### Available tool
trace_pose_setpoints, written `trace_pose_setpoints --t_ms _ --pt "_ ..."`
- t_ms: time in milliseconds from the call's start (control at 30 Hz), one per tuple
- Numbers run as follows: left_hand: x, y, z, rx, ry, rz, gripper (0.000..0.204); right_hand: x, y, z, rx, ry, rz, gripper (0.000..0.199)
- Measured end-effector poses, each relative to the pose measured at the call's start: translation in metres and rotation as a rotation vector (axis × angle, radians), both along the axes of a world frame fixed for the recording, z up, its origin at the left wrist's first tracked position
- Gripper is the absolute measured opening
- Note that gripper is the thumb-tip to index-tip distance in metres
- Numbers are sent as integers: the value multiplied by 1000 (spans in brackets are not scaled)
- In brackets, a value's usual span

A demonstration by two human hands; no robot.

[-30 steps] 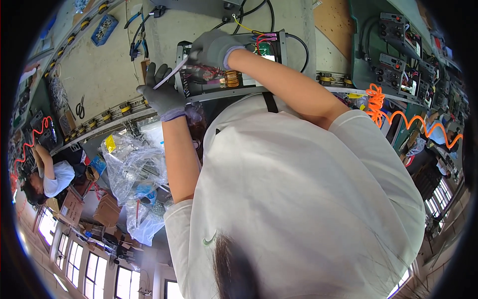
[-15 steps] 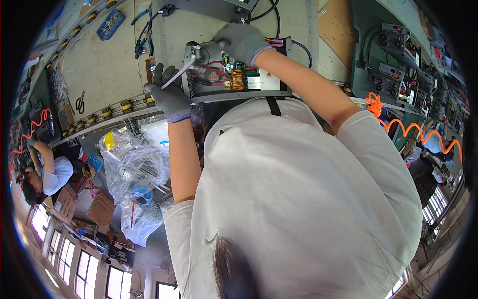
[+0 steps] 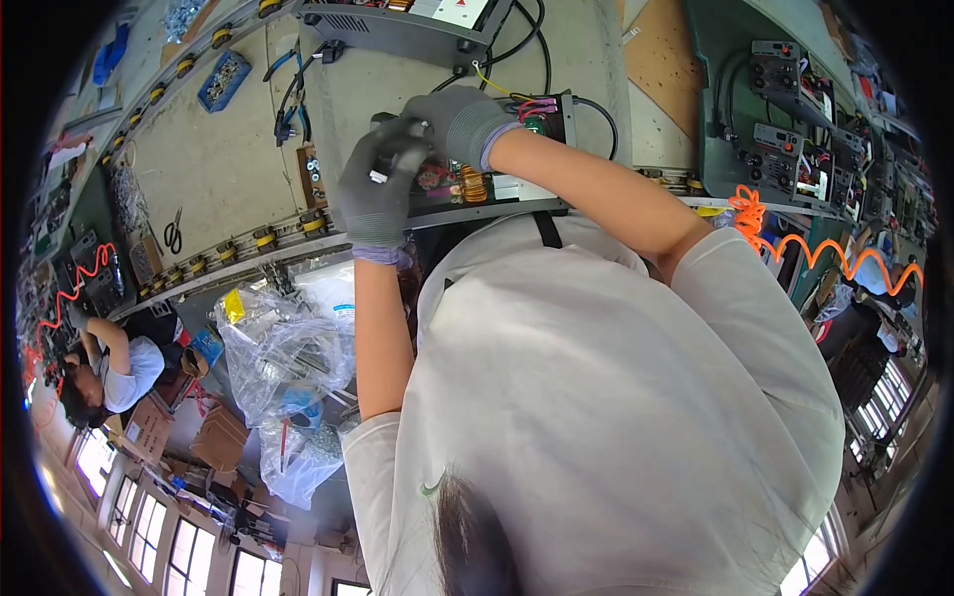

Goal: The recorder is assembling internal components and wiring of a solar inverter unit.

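Filling the lower right of the frame: a pale shirt (image 3: 616, 417). Left of centre, a heap of clear plastic bags (image 3: 283, 348). Above centre, left hand (image 3: 376, 189), grey-gloved, clenched round a small dark tool (image 3: 390, 149). Just right of it, right hand (image 3: 462, 124), also gloved, curled down onto the open electronics unit (image 3: 497, 174); whether gripping anything, impossible to tell. Behind, a grey worktable (image 3: 214, 164). Top centre, a grey metal box (image 3: 407, 25). Far lower left, another worker (image 3: 109, 363).
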State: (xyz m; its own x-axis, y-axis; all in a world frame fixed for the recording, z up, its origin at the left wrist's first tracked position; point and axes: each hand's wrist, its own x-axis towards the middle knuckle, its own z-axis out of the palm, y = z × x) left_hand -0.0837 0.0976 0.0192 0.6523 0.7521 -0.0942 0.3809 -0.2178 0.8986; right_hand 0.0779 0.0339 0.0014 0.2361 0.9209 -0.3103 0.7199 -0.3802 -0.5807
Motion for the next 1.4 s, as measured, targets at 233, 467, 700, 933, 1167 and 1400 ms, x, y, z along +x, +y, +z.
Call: trace_pose_setpoints --t_ms 233,467,700,933,1167,1400 --pt "0 -4 -12 149 99 0 27 -11 0 -2 -87 8 44 33" --pt "-14 2 -30 442 262 -100 26 -10 -7 -14 2 144 81 30" --pt "-18 0 -35 100 179 39 25 -7 -11 0 -31 105 74 30" --pt "-20 2 -33 16 129 66 20 0 -10 -5 37 364 36 27" --pt "-17 0 -46 146 -45 212 31 -4 8 -8 35 55 -13 22" --pt "-24 7 -75 -56 -26 368 33 -10 34 -40 -95 42 -260 25"
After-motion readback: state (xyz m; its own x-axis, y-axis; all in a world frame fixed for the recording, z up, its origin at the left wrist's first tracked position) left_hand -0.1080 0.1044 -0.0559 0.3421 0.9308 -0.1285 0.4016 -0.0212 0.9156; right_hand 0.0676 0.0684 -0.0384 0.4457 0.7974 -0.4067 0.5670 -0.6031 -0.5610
